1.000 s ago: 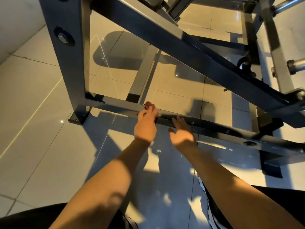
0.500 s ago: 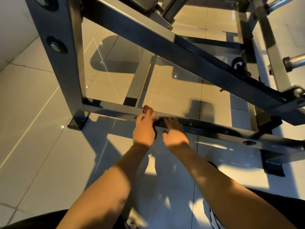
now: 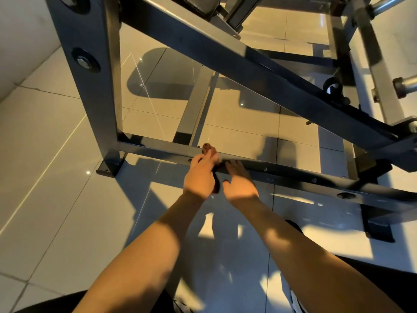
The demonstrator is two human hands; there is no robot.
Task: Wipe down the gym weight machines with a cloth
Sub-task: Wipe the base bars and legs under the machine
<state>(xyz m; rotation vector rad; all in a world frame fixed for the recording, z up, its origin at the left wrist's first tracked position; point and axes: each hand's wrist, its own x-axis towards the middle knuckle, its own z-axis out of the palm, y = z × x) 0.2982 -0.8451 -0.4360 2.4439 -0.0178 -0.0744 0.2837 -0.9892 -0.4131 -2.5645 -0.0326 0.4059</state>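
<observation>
Pale, glossy tiles cover the floor (image 3: 56,154), divided by thin grout lines (image 3: 274,206). A light wall (image 3: 20,37) rises along the floor's far left edge. A rounded dark shadow (image 3: 158,84) lies on the tiles toward the far side, and straight bands of shadow cross the near middle. Bright sunlit patches (image 3: 327,236) fall near the right edge, and a small glint (image 3: 88,172) shows on the left. Dark fabric (image 3: 383,281) fills the near corners, with a white striped strip (image 3: 295,299) beside it on the right.

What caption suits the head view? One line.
Left hand holds a brown cloth on the dark steel crossbar; right hand rests alongside.
</observation>
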